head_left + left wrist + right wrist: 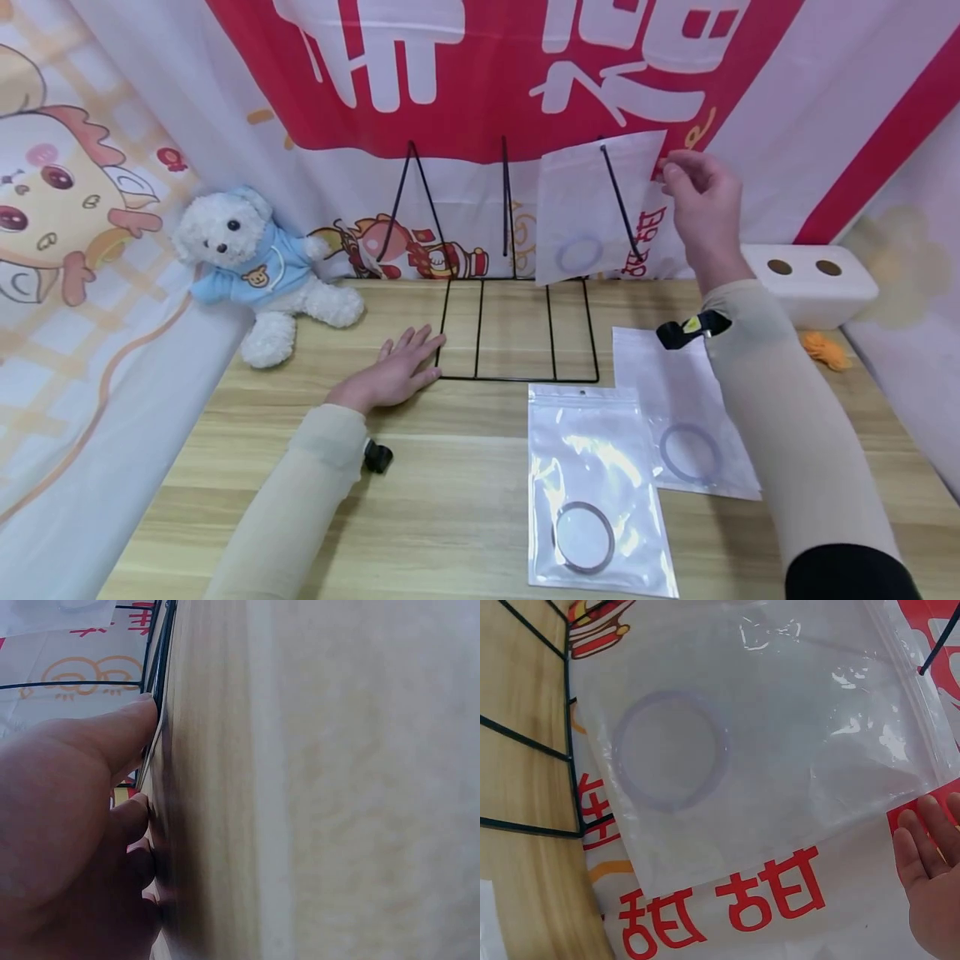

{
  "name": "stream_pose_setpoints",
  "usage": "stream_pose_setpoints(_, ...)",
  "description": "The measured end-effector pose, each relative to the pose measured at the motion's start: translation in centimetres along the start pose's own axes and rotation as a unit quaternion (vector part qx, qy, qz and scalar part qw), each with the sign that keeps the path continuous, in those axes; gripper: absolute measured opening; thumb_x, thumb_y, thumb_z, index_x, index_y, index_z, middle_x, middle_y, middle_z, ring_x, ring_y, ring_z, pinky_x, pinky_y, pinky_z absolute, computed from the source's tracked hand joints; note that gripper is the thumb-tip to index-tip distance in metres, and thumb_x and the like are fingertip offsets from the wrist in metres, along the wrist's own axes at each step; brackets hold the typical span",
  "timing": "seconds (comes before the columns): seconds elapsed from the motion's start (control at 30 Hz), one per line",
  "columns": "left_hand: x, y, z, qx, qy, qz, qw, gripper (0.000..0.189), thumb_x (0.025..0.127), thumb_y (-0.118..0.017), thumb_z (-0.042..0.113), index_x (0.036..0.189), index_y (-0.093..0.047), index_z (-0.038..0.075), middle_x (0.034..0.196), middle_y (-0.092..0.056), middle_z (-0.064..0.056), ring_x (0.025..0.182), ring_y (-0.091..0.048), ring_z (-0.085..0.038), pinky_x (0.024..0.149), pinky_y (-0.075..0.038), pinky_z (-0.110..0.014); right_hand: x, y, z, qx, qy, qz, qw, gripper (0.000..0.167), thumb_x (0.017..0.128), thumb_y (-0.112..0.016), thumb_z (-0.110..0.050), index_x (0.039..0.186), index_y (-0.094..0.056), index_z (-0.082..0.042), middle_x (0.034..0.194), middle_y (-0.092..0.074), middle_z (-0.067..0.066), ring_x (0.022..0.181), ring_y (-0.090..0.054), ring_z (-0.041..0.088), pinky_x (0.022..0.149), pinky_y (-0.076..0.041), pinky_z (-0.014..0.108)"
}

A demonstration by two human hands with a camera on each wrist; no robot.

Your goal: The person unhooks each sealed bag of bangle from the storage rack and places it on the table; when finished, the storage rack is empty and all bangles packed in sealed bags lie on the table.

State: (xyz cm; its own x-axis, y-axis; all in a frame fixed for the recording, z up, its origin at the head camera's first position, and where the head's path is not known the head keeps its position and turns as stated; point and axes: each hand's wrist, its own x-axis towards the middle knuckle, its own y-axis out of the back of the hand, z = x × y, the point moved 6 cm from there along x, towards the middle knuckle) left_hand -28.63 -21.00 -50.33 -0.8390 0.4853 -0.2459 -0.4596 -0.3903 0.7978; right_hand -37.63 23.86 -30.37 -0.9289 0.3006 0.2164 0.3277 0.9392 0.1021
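A black wire display rack (517, 380) stands on the table, with hooks rising at its back. A clear-and-white zip bag (562, 192) holding a pale ring (671, 750) hangs on the right hook, which passes through its top strip. My right hand (703, 196) is beside the bag's upper right edge, fingers loosely bent; in the right wrist view no bag shows between them. My left hand (397, 367) lies with fingers spread on the table at the rack's front left corner, its thumb (139, 720) against the wire.
Two more zip bags lie at the front right: one with a ring (581, 442) overlaps another (705, 400). A white teddy bear (262, 267) in a blue hoodie sits back left. A white box (810, 283) and an orange flower-like piece (827, 350) are at right. A printed curtain (480, 92) hangs behind.
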Motion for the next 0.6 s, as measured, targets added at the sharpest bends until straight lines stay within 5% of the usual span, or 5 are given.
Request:
stream_pose_setpoints(0.3, 0.5, -0.4, -0.8, 0.02, 0.01, 0.002, 0.9997, 0.071, 0.113, -0.044, 0.056, 0.175, -0.019, 0.031, 0.184, 0.001, -0.008, 0.17, 0.009, -0.039, 0.135, 0.012, -0.064, 0.5, -0.1, -0.5, 0.008, 0.011, -0.013, 0.9998, 0.035, 0.11, -0.064, -0.03, 0.142, -0.067, -0.018, 0.127, -0.069, -0.005, 0.117, -0.064, 0.01, 0.113, -0.053, 0.03)
stream_pose_setpoints(0.6, -0.7, 0.4, 1.4, -0.001, 0.007, -0.008, 0.9999, 0.069, 0.115, -0.047, 0.043, 0.175, -0.02, 0.021, 0.183, 0.001, -0.017, 0.168, 0.011, -0.045, 0.132, 0.014, -0.068, 0.6, -0.2, -0.4, 0.024, -0.015, -0.029, 0.9992, 0.036, 0.105, -0.07, -0.035, 0.137, -0.072, -0.019, 0.126, -0.069, -0.006, 0.115, -0.066, 0.013, 0.12, -0.051, 0.034)
